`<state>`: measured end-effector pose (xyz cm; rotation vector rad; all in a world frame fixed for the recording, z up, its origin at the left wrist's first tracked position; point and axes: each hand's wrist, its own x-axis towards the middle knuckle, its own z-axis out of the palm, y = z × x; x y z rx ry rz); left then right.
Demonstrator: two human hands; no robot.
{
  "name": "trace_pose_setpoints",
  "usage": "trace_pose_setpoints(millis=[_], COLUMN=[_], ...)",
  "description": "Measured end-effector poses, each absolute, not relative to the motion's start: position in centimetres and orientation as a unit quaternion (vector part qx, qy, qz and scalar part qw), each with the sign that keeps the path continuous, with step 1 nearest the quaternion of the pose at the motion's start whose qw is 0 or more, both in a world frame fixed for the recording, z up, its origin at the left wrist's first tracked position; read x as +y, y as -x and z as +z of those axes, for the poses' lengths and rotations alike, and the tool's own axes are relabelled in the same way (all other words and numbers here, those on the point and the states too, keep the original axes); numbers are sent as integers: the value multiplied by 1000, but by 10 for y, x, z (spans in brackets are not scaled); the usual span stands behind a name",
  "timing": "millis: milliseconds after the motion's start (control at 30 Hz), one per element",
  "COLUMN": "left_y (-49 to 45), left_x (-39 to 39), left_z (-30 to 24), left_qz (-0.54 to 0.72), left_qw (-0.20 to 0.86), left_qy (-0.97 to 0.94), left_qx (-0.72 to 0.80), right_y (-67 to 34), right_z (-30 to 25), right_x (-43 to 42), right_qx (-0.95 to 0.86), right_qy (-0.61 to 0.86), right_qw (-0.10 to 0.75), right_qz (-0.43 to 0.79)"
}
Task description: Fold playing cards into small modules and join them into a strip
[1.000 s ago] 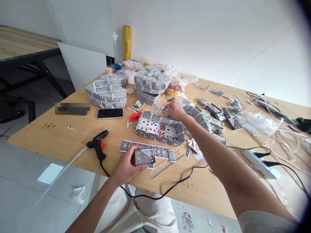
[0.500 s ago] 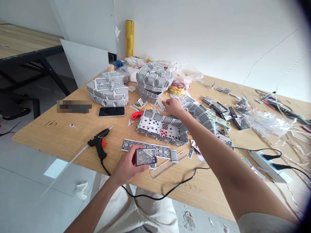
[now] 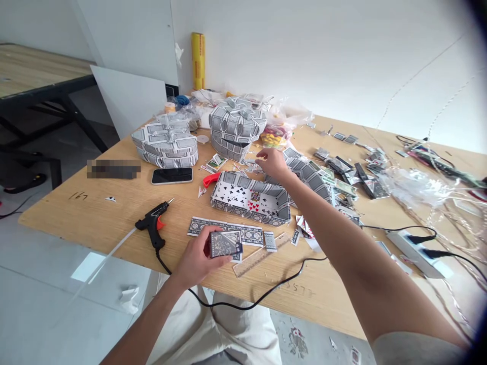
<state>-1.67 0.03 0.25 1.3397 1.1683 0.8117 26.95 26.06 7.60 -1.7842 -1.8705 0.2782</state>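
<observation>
My left hand (image 3: 196, 261) grips a dark playing card pack (image 3: 225, 244) with a pale scroll pattern, above the table's front part. Just beyond it lies a row of blue-and-white patterned cards (image 3: 243, 233). A long open box made of playing cards (image 3: 234, 209) stands behind that row, with clubs and hearts showing inside. My right hand (image 3: 272, 163) reaches past this box to small paper scraps near the round card-covered box (image 3: 236, 129). Its fingers are pinched together; whatever may be between them is too small to make out.
A hot glue gun (image 3: 154, 226) lies at left, its black cord looping along the front edge. Nearby are a phone (image 3: 172, 176), a clear ruler (image 3: 261, 256) and a red-handled tool (image 3: 211, 179). A power strip (image 3: 418, 253), plastic bags and card scraps crowd the right side.
The view has shifted slightly. My right hand stays over the scraps, its fingers shifted a little; my left hand still holds the card pack.
</observation>
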Motion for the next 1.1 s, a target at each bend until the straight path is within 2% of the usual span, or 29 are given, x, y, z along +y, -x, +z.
trace_pose_setpoints(millis=[100, 167, 233, 400, 500, 633, 700, 767, 967, 1100], left_y=[17, 18, 19, 19, 19, 19, 20, 20, 25, 24], left_x=[0, 0, 0, -1, -1, -3, -5, -7, -1, 3], left_z=[6, 8, 10, 10, 9, 7, 6, 5, 9, 14], left_qz=[343, 342, 346, 373, 370, 370, 374, 381, 417, 406], left_qw=[556, 549, 550, 605, 619, 614, 607, 591, 596, 567], left_qy=[-570, -576, -576, -527, -519, -527, -531, -537, -557, -583], left_qx=[499, 500, 495, 466, 460, 456, 458, 465, 400, 418], right_y=[-255, -242, -230, -218, -221, -224, -225, -225, -227, -229], right_z=[90, 98, 100, 80, 59, 39, 34, 30, 21, 14], right_x=[231, 197, 153, 52, 23, 11, 10, 9, 3, -1], right_qx=[-697, -712, -731, -762, -714, -611, -580, -596, -696, -721], right_qy=[638, 580, 537, 497, 548, 491, 448, 435, 421, 382], right_qw=[315, 380, 400, 319, 292, 279, 284, 305, 371, 405], right_qz=[93, 112, 134, 264, 323, 555, 619, 601, 448, 412])
